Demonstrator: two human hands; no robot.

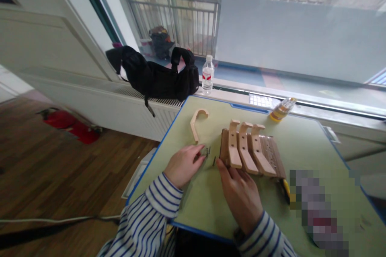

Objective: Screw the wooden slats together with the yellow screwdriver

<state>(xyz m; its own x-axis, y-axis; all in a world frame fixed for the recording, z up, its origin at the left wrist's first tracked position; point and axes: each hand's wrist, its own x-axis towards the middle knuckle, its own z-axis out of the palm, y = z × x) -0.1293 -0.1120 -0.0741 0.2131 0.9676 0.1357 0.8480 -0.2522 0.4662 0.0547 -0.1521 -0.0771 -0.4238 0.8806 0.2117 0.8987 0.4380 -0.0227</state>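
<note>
My left hand [186, 164] rests low over the table, thumb and fingers apart around a few small dark screws [208, 151]. Another screw [214, 161] lies closer to my right hand [239, 192]. That hand is at the near left corner of a brown ridged rack board [267, 148], its thumb along the side and its other fingers partly hidden by the front edge. Three pale wooden hooks [243, 148] with dark holes sit side by side on the board. Beyond my left hand lies a loose wooden hook [194, 125].
A yellow-and-black handle [285, 189] lies beside the board, near a pixelated object [319, 213]. At the table's far edge is a bottle of yellow liquid [282, 109]. A water bottle [208, 75] and black bag [159, 74] sit on the sill; a fire extinguisher [70, 125] is on the floor.
</note>
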